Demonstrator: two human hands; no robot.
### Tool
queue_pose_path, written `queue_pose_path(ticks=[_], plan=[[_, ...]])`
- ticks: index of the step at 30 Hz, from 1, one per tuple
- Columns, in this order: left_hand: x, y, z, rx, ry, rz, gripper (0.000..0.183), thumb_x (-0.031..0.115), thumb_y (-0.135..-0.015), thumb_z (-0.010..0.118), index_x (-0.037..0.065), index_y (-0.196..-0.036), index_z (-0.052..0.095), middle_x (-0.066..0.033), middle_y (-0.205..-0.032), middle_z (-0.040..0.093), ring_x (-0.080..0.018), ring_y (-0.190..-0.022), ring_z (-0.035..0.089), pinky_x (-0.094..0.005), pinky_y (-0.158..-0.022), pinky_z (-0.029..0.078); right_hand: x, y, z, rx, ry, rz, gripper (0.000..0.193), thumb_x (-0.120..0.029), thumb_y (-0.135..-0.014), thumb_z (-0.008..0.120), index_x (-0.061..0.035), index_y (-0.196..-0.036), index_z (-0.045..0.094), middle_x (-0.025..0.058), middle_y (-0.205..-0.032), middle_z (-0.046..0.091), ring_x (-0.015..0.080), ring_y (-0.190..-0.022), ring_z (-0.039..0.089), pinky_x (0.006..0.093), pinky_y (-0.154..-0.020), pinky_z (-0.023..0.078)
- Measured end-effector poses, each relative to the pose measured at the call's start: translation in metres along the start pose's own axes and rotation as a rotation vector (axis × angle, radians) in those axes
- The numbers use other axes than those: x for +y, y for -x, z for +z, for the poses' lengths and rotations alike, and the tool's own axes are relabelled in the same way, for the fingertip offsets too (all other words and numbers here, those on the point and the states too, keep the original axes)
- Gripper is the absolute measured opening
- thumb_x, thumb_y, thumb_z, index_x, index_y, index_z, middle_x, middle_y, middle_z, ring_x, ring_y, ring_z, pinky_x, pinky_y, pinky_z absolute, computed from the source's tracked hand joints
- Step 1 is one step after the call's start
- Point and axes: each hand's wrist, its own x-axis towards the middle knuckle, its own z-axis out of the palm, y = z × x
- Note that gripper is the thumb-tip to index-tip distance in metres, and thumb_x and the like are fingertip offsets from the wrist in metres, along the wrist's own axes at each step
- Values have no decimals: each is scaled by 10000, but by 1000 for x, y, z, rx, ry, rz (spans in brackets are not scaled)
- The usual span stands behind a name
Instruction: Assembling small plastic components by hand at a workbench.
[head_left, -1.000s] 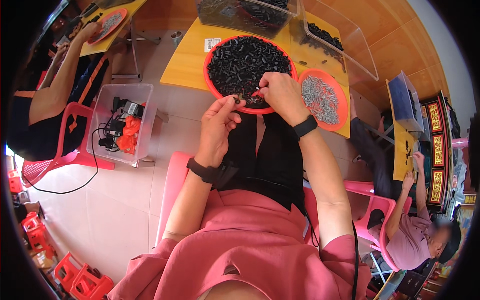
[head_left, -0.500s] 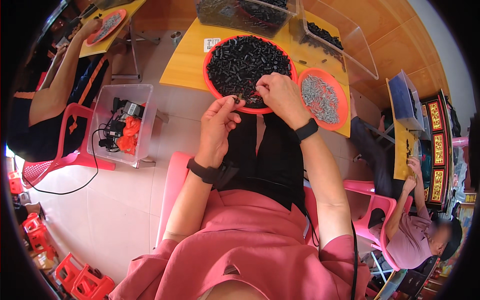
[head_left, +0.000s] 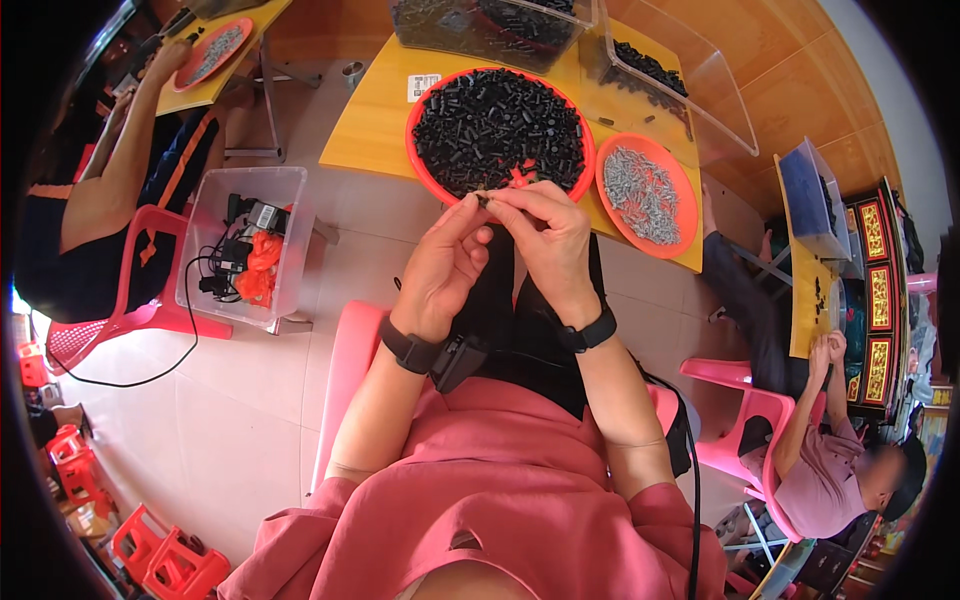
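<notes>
A red round tray (head_left: 412,160) heaped with small black cylindrical parts (head_left: 495,125) lies at the table's near edge. Over its near rim my two hands meet. My left hand (head_left: 447,255) pinches a small dark part (head_left: 482,201) between thumb and fingertips. From the other side my right hand (head_left: 548,235) grips at the same spot, its thumb and fingers touching the part. The fingertips cover most of it, so its exact kind is unclear. To the right, an orange-red oval plate (head_left: 683,235) carries many small grey metal pieces (head_left: 640,195).
Clear plastic bins (head_left: 690,60) with black parts stand at the back of the yellow table (head_left: 360,135). On the left, a clear box (head_left: 300,215) holds chargers and cables beside a pink chair (head_left: 150,290). Other people sit at tables on both sides.
My right hand has come out of the tray of black parts, moving left and nearer to me. It now meets my left hand at the small part.
</notes>
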Motion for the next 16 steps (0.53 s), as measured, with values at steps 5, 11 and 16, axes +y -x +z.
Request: queue_pose_path(ticks=[5,11,16], plan=[[-5,-2,-5,-9,13,-25,164,253,-942,612,108,-1018,625,3,-905,678,-53,-692,576,-168,-550,428,-2,9,3,93,70,-110,136,-1,-807,708,-21,-939,728,60,-817,652,111,-663,623,222,-568,479],[-14,3,1,96,-33,-89,160,278,-919,644,141,-1001,639,44,-892,679,-55,-724,599,-181,-588,418,-1,28,3,182,96,-27,144,-17,-814,705,-32,-956,725,62,-829,661,139,-683,644,249,-602,498],[-25,-7,-16,46,-29,-169,170,275,-906,658,160,-1029,633,59,-909,677,-59,-775,615,-201,-623,426,-1,36,-13,66,661,-266,160,-102,-871,670,-99,-1022,724,50,-860,680,184,-737,656,298,-738,500]])
